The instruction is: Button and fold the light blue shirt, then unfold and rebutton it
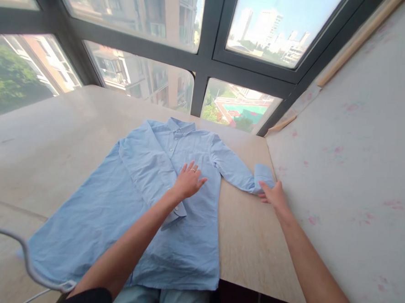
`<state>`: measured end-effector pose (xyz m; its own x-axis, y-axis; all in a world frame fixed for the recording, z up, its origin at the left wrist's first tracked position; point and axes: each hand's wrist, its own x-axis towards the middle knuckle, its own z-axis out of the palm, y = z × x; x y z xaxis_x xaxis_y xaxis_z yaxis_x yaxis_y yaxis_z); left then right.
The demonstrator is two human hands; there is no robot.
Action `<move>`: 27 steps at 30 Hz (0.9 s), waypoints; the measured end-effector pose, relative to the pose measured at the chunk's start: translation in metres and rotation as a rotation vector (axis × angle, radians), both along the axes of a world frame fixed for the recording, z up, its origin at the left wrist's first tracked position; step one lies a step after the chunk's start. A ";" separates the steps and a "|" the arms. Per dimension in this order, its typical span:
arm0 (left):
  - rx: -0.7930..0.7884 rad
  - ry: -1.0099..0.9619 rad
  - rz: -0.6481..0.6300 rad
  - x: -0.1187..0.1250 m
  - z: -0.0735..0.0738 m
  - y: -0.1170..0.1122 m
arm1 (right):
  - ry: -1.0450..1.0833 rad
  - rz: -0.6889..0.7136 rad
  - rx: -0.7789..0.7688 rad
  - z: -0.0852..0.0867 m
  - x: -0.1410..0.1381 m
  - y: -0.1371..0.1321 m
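Note:
A light blue long-sleeved shirt [190, 242] lies front up on the wooden tabletop, its collar toward the windows. One sleeve is folded across the shirt's front, its buttoned cuff near the middle. The other sleeve stretches out to the right, toward the wall. My left hand [188, 181] rests with spread fingers on the chest, beside the folded sleeve; a ring shows on one finger. At the far right my right hand [271, 195] grips the cuff [263, 173] of the outstretched sleeve between thumb and fingers.
The pale wooden tabletop [248, 236] runs up to dark-framed windows [208, 60]. A flower-patterned wall [345, 178] stands close on the right. At the lower left a grey cable [28, 255] crosses near the shirt's hem. The table's front edge lies near my lap.

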<state>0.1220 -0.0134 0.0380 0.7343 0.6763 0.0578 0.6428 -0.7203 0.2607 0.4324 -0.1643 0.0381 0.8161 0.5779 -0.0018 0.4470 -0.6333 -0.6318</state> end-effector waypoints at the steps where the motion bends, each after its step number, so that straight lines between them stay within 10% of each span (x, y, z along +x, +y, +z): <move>1: -0.014 0.011 -0.018 0.011 -0.001 0.009 | 0.120 -0.037 -0.023 0.002 0.005 0.005; 7: -0.052 0.086 -0.048 0.064 -0.013 0.046 | -0.028 -0.109 -0.167 0.005 0.020 0.030; 12: -0.006 0.075 -0.062 0.077 -0.016 0.050 | -0.215 0.002 0.200 0.021 0.044 0.051; 20: -0.097 0.190 -0.058 0.090 -0.006 0.048 | -0.039 0.398 0.730 0.104 0.084 0.087; 27: -0.200 0.288 -0.084 0.096 0.000 0.049 | 0.288 0.672 1.066 0.171 0.040 0.103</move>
